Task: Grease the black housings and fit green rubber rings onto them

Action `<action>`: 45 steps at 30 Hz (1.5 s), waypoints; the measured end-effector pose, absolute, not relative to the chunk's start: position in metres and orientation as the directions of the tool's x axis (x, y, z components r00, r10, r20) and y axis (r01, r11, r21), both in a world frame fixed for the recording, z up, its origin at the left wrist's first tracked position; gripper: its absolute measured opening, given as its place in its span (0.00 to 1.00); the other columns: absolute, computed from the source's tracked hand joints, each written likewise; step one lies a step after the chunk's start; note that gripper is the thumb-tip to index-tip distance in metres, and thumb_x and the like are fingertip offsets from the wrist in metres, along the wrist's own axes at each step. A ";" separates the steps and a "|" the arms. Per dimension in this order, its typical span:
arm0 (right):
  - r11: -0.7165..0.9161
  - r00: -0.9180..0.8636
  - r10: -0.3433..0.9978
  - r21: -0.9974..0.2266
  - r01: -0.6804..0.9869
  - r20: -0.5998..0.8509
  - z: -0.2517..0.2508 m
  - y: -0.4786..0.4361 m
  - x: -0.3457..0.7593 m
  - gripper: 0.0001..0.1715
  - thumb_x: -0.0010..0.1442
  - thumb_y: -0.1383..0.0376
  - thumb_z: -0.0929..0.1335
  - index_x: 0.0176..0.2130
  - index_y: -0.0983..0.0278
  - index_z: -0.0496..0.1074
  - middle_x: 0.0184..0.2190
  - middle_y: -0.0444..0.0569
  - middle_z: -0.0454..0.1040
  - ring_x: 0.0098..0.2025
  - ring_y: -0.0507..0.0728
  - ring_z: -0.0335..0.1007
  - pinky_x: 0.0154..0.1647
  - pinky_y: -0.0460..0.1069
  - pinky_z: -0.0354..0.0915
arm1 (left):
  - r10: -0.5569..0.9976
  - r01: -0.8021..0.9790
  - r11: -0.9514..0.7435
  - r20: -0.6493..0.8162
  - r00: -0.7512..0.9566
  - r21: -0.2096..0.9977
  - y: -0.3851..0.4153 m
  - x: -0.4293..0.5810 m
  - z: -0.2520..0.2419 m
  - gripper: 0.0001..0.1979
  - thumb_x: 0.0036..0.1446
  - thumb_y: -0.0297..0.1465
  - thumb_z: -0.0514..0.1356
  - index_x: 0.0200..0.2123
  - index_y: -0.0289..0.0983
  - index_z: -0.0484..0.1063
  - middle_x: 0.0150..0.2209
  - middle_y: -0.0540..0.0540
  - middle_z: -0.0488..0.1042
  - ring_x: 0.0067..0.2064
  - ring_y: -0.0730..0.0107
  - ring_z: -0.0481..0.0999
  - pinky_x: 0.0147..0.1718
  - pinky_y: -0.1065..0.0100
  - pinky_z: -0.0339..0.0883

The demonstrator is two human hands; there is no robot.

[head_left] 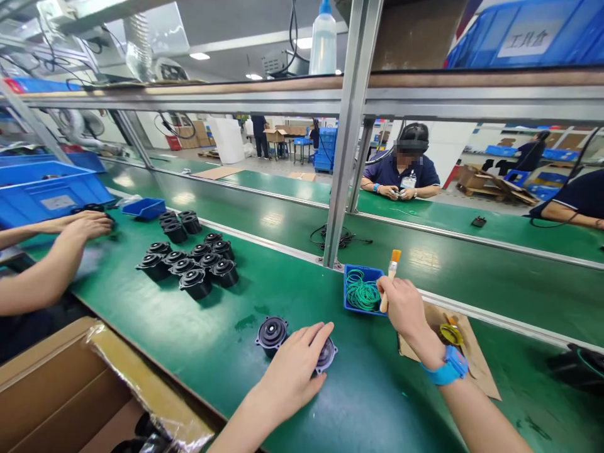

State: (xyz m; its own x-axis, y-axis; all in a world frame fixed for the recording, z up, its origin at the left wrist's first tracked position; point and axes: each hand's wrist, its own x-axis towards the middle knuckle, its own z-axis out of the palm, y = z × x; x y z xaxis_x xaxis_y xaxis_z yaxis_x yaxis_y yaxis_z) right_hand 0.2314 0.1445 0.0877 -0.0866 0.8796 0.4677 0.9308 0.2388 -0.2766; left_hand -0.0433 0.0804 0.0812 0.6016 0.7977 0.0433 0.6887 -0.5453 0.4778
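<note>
My left hand (297, 362) is wrapped over a black round motor-like housing (326, 357), which stands on the green bench and is partly hidden by the fingers. Just left of it stands a second black round housing (272, 333) with a stepped top and small lugs. In my right hand (404, 305) is a paint brush (392, 267), its orange bristles pointing up. That hand is above the right edge of a small blue tray (365, 310) heaped with thin green rings (362, 292). A blue wrist strap (448, 368) circles my right wrist.
Several black housings (194, 283) stand in groups on the left. Another person's hands (87, 226) work beside a large blue bin (51, 189). Cardboard (479, 358) with a yellow dish (452, 335) lies right. A metal post (340, 189) rises behind the tray; an open carton (51, 390) sits front left.
</note>
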 end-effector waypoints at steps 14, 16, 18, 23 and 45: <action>0.294 -0.286 0.943 -0.832 0.471 0.171 0.080 0.051 0.160 0.11 0.65 0.62 0.65 0.32 0.58 0.58 0.33 0.47 0.79 0.39 0.58 0.79 0.37 0.50 0.70 | 0.933 0.384 -0.294 0.177 0.313 0.875 0.021 -0.049 0.027 0.41 0.48 0.35 0.72 0.63 0.44 0.59 0.61 0.38 0.66 0.62 0.48 0.70 0.61 0.48 0.67; 0.347 -0.271 0.931 -0.816 0.463 0.243 0.074 0.048 0.161 0.10 0.66 0.62 0.66 0.34 0.58 0.60 0.38 0.49 0.80 0.45 0.59 0.79 0.42 0.51 0.72 | 0.923 0.428 -0.345 0.219 0.316 0.835 0.021 -0.051 0.026 0.39 0.50 0.37 0.72 0.63 0.44 0.60 0.60 0.38 0.67 0.61 0.49 0.71 0.60 0.49 0.68; 0.468 -0.341 0.877 -0.763 0.446 0.338 0.073 0.043 0.164 0.10 0.66 0.61 0.68 0.36 0.58 0.61 0.43 0.50 0.80 0.47 0.59 0.78 0.44 0.52 0.72 | 0.900 0.460 -0.414 0.278 0.335 0.786 0.022 -0.054 0.024 0.36 0.53 0.39 0.70 0.62 0.44 0.61 0.59 0.38 0.68 0.60 0.50 0.72 0.58 0.51 0.70; 0.707 -0.521 0.705 -0.534 0.464 0.480 0.068 0.033 0.168 0.18 0.65 0.51 0.70 0.42 0.58 0.62 0.47 0.54 0.78 0.47 0.61 0.75 0.48 0.56 0.69 | 0.854 0.502 -0.507 0.330 0.402 0.700 0.028 -0.060 0.019 0.29 0.57 0.45 0.66 0.59 0.42 0.67 0.57 0.36 0.70 0.58 0.49 0.73 0.56 0.51 0.72; 0.328 -0.264 0.930 -0.900 0.287 0.255 0.046 0.052 0.153 0.08 0.66 0.67 0.67 0.36 0.58 0.62 0.38 0.45 0.77 0.37 0.53 0.75 0.39 0.46 0.69 | 0.947 0.217 -0.116 0.042 0.320 0.969 0.045 -0.048 0.051 0.12 0.64 0.32 0.57 0.47 0.38 0.77 0.46 0.44 0.80 0.46 0.64 0.78 0.46 0.66 0.70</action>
State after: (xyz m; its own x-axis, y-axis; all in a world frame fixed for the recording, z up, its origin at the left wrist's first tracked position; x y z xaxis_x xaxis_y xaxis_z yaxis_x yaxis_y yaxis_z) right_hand 0.1534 0.0524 0.0455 -0.2643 0.9302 0.2547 0.2868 0.3279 -0.9001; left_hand -0.0476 0.0452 0.0509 0.3196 0.9466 0.0422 0.2172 -0.1165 0.9692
